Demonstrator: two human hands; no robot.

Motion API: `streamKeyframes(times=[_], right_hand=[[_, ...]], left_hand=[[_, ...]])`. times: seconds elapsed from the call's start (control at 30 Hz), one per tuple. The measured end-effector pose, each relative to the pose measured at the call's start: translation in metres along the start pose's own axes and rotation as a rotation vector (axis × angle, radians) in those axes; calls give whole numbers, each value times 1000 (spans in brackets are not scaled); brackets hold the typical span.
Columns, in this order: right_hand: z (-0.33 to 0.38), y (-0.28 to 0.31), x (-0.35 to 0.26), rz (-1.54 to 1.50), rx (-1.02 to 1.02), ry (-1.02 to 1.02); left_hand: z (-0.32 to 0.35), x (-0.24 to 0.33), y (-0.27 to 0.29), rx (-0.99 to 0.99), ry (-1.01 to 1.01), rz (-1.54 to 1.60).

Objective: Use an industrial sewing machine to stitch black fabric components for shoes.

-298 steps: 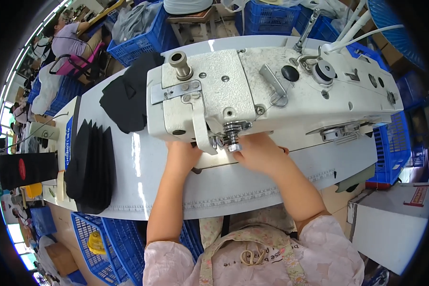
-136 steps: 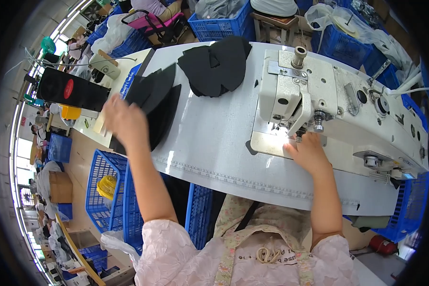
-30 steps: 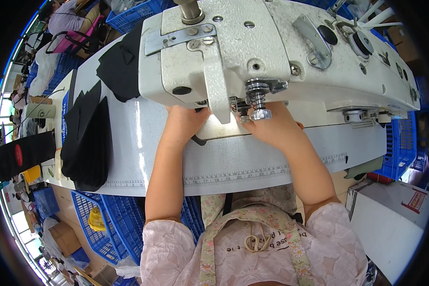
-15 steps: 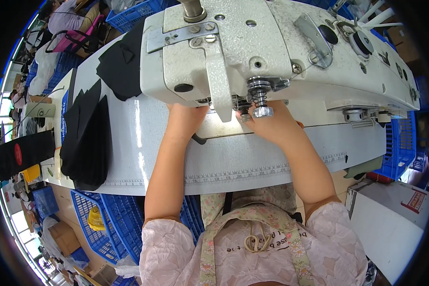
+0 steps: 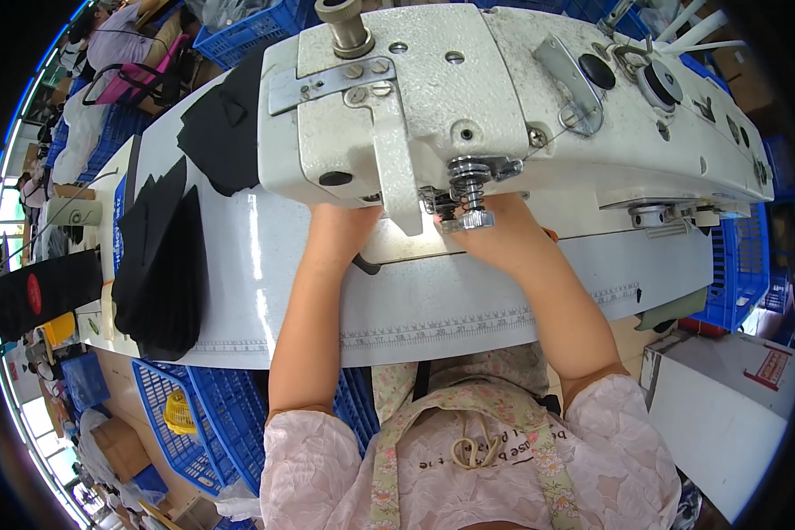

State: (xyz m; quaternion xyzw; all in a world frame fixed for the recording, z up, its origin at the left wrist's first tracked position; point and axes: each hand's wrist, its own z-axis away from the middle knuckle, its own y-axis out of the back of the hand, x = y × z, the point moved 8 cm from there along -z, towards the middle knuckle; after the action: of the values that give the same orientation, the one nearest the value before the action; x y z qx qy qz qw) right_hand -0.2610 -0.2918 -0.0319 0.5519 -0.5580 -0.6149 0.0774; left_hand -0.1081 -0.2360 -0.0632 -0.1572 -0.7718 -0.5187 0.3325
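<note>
Both arms reach beneath the head of a white sewing machine (image 5: 420, 97). My left hand (image 5: 344, 228) is at the left of the needle area, its fingers out of sight behind the machine head. On the other side, my right hand (image 5: 502, 237) lies behind the spring tension knob (image 5: 473, 196), which covers its fingertips. Whatever the hands touch or hold is hidden by the machine. A small dark curved piece (image 5: 367, 265) shows beside my left wrist, and a bit of something orange (image 5: 551, 235) peeks out by my right wrist.
Stacked black fabric pieces (image 5: 157, 274) lie on the table's left, with more black fabric (image 5: 225, 132) behind them. A ruler strip (image 5: 442, 332) runs along the table's front edge. Blue baskets (image 5: 225, 415) stand below left, a white box (image 5: 724, 406) below right. Another person (image 5: 128, 40) sits far left.
The view has tilted slightly, so the machine appears a little lower and more to the left. Both hands remain under the machine head, with no clear change in their hold.
</note>
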Motion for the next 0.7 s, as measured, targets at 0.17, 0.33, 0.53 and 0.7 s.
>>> streamKeyframes(times=[0.17, 0.33, 0.53, 0.7], right_hand=[[-2, 3, -4, 41, -38, -19], [-3, -4, 1, 130, -137, -9], [-2, -13, -4, 357, -163, 117], [0, -14, 0, 200, -224, -117]], left_hand=[[-2, -8, -3, 32, -55, 6], [-2, -18, -12, -18, -78, -214], [-7, -16, -2, 118, -39, -140], [-17, -2, 14, 281, -326, -110]])
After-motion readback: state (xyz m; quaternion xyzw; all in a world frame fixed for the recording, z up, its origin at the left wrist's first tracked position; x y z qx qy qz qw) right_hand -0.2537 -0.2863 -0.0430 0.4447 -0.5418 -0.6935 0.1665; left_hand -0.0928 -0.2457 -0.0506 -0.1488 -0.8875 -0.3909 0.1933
